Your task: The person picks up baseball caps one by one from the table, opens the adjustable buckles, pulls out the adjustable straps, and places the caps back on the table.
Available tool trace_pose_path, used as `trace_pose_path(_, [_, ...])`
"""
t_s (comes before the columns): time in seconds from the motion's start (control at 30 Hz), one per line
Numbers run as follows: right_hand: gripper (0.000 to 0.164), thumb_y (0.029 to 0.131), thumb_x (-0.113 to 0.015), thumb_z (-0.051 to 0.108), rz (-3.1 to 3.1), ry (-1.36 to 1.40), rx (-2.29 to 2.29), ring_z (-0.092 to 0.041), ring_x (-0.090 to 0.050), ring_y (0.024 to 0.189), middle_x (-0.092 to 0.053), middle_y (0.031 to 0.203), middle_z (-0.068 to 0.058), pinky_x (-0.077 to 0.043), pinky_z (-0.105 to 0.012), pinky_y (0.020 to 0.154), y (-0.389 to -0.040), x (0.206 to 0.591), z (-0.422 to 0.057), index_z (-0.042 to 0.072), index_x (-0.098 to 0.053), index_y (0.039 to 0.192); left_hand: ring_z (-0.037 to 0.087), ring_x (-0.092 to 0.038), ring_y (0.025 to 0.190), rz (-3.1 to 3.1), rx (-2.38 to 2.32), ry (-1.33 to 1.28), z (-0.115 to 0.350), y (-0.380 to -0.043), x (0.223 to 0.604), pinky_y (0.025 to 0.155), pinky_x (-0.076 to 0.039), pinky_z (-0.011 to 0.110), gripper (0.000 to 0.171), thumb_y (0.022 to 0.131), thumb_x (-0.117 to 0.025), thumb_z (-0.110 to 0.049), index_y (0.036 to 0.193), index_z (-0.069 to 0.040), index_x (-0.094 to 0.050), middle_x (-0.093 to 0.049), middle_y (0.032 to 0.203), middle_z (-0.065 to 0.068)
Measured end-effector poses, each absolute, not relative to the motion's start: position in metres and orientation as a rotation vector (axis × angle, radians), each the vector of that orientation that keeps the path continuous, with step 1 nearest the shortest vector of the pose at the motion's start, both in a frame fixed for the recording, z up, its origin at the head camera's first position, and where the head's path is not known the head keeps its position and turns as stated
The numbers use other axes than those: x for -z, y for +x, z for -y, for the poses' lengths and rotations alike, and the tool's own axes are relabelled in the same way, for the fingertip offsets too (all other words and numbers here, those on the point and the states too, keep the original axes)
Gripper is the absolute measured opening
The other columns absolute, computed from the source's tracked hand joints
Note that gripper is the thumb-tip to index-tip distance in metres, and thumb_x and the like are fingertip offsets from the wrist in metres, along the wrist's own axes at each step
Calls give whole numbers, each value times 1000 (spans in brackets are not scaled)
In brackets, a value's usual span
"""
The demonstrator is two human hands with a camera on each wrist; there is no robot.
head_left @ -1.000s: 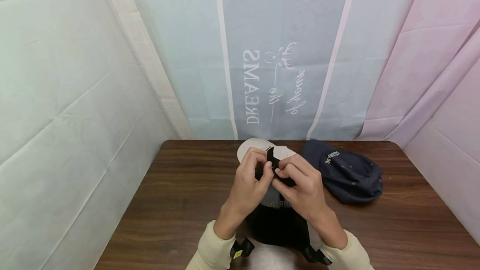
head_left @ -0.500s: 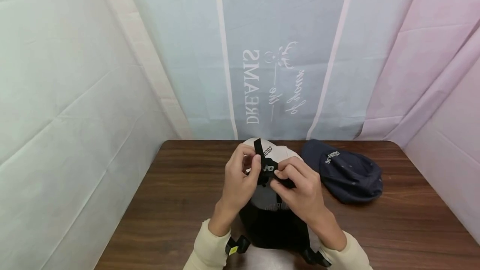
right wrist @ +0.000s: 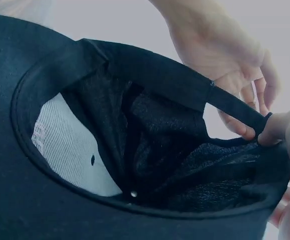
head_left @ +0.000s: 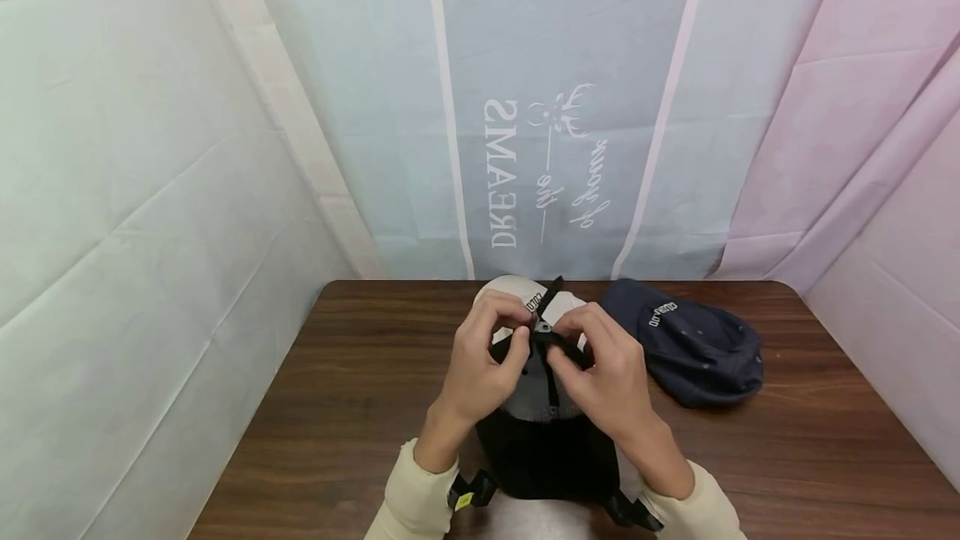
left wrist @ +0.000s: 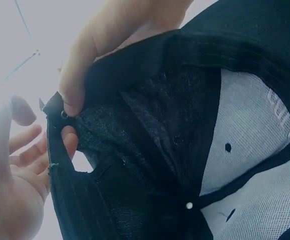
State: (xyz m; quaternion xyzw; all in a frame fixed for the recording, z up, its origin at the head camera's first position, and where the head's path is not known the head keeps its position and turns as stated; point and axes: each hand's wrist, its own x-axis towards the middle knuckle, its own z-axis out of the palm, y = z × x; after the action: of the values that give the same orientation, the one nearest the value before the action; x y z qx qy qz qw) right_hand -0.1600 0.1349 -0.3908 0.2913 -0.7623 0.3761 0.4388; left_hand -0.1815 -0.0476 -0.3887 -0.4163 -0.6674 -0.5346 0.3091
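A black baseball cap point(head_left: 547, 461) is held up, its brim toward me and its inside facing me; the pale lining of the front panel shows. At the back strap, my left hand point(head_left: 476, 361) bends its index finger and thumb to the metal buckle point(head_left: 543, 327). On the other side, my right hand point(head_left: 611, 361) pinches the strap edge, thumb inside the cap. The loose strap end point(head_left: 552, 293) sticks up and leans right. In the left wrist view, the right thumb point(left wrist: 74, 97) presses beside a small metal ring point(left wrist: 64, 114). The right wrist view shows the strap point(right wrist: 237, 107) over the back opening.
Behind the hands, a white cap point(head_left: 510, 287) lies partly covered on the brown wooden table point(head_left: 360, 382). A navy cap point(head_left: 701, 348) lies to the right. Wrist cameras point(head_left: 472, 490) are strapped at both cuffs, close to the brim. Fabric curtains point(head_left: 405, 107) surround the table.
My left hand shifted left, then its fingers closed back onto the buckle. The loose strap end swung from leaning left to leaning right. The right hand has stayed nearly in place.
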Motion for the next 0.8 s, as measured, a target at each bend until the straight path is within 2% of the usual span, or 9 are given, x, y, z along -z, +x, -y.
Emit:
trace_pose_path(0.17, [20, 81, -78, 1, 1944, 682, -905, -9, -53, 64, -65, 89, -1, -40, -18, 52, -160, 390, -137, 9, -70, 97, 23, -67, 101, 1814, 1335, -1153, 48, -180, 388, 86, -61, 33, 21, 96, -64, 8, 115, -2, -67, -65, 119, 14])
trace_pose_path(0.3, [19, 79, -81, 0, 1913, 692, -897, -9, -47, 61, -67, 92, -3, -38, -18, 55, -162, 390, -139, 10, -70, 91, 22, -66, 104, 1845, 1283, -1165, 47, -180, 389, 87, -61, 32, 27, 92, -71, 9, 116, -3, -66, -64, 122, 13])
trace_pose_path(0.57, [6, 86, -77, 7, 1831, 743, -897, -10, -50, 63, -69, 92, -3, -39, -18, 57, -165, 388, -138, 10, -72, 85, 22, -68, 103, 1864, 1255, -1097, 46, -180, 389, 83, -61, 32, 21, 91, -74, 8, 104, -5, -65, -65, 116, 11])
trace_pose_path(0.8, [8, 90, -76, 10, 1814, 752, -917, -12, -58, 67, -70, 91, -5, -43, -20, 55, -163, 387, -138, 9, -72, 84, 23, -68, 104, 1846, 1248, -1098, 48, -180, 387, 88, -61, 31, 20, 90, -73, 9, 99, -6, -64, -65, 113, 11])
